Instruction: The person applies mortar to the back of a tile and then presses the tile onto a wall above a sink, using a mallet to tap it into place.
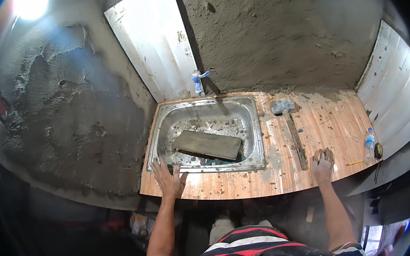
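Note:
My left hand [168,179] rests with spread fingers on the front left corner of a steel sink [259,143]. Inside the basin a flat rectangular board [207,144], coated in grey mortar, lies at a slant among crumbs of mortar. On the wood-patterned countertop [247,186], to the right, my right hand [323,165] lies palm down, its fingers a little apart and holding nothing. Just left of it is a long-handled hammer [295,140], its grey, mortar-smeared head toward the back wall.
A tap [197,82] wrapped in blue stands behind the sink. Near the right edge are a water bottle [369,144], a tape measure [378,151] and a yellow pencil [355,162]. White panels [153,39] lean against mortar-covered walls [274,37]. Mortar crumbs dot the countertop.

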The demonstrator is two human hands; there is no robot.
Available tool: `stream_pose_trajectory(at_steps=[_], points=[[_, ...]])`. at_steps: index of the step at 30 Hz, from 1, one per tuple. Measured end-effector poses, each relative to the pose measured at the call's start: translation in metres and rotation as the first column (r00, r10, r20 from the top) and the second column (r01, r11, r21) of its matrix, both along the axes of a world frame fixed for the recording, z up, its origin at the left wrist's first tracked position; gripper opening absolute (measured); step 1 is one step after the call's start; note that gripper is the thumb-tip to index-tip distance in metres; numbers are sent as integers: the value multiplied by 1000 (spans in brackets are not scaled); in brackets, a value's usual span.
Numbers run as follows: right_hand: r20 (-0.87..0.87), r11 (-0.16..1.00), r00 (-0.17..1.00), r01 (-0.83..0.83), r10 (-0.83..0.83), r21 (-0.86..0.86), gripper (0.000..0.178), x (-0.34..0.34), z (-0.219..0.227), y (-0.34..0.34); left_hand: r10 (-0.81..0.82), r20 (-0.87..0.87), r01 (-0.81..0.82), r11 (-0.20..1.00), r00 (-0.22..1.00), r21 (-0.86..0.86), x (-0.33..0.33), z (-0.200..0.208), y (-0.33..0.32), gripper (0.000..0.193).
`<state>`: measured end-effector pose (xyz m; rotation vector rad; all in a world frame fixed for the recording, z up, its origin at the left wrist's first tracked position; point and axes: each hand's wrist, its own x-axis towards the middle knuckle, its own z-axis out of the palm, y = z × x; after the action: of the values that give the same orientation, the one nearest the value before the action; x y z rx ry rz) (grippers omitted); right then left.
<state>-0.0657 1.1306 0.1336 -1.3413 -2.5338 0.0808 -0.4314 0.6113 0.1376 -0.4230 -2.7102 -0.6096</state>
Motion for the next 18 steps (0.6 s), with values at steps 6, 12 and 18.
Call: stream_pose_trajectory(at_steps=[6, 12, 18], points=[[5, 1000, 1000, -5, 5, 0, 57, 0, -1, 1, 20, 7, -20, 999, 1000, -33, -1, 5, 7, 82], [-18, 1000, 999, -28, 27, -6, 53, -1, 7, -4, 70, 47, -66, 995, 996, -80, 5, 14, 16, 81], [9, 999, 1000, -16, 17, -39, 51, -3, 10, -6, 80, 53, -76, 995, 995, -69, 7, 20, 18, 81]])
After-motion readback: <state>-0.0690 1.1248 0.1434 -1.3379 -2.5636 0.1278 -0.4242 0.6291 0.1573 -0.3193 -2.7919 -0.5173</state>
